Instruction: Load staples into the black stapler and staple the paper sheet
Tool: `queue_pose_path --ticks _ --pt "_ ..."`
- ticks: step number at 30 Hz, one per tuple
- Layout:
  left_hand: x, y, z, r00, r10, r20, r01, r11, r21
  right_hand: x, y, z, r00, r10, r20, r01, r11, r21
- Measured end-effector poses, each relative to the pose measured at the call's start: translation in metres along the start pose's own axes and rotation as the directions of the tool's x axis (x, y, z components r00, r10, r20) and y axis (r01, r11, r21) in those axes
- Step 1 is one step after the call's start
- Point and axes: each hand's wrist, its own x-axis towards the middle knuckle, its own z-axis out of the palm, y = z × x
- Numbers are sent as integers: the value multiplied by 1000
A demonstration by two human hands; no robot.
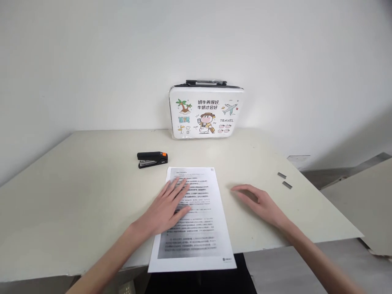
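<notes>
A printed sheet of paper [196, 228] lies on the table, its near edge sticking out past the table's front edge. My left hand [171, 204] rests flat on the sheet's left side with fingers spread. To the right of the paper, my right hand [257, 202] is at the tabletop, fingers stretched and thumb apart, holding nothing. A black stapler [152, 159] with an orange patch lies just beyond the paper's far left corner. Two small grey strips that look like staples, a far one [282, 175] and a near one [287, 185], lie beyond my right hand.
A white case [190, 122] with cartoon prints and a black handle stands upright at the back of the table [76, 196], near the wall [107, 61]. A pale panel [364, 204] is beyond the table's right edge. My dark-clothed lap shows below the front edge.
</notes>
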Motion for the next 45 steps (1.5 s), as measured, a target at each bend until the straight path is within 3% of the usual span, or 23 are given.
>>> queue_pose_path --ticks 6,11,19,22,29,34,39,42,45 --pt "-48 -39 -43 996 -73 -54 82 980 181 63 3 1 1000 17 21 -18 999 43" --pt "-77 -59 -71 984 -166 -69 180 931 318 99 7 14 995 51 -87 -40 992 120" --pt "-74 -86 -80 932 -265 -247 335 891 308 96 12 18 993 52 -105 -44 996 76" --pt "-76 -97 -85 935 -276 -225 338 884 323 96 12 18 993 49 -108 -41 997 69" --pt "-87 -106 -106 955 -266 -130 293 793 534 96 11 19 993 49 -107 -40 995 89" --pt "-71 -86 -107 957 -127 -262 252 813 526 96 11 19 992 60 -109 -50 995 88" --pt "-27 -72 -109 910 -9 -414 257 796 548 97 12 20 993 50 -107 -40 994 100" --pt "4 -76 -116 897 -37 -441 303 777 552 97 14 20 993 41 -110 -30 995 97" --pt "31 -84 -125 912 -140 -386 348 760 548 98 15 19 994 35 -107 -25 995 95"
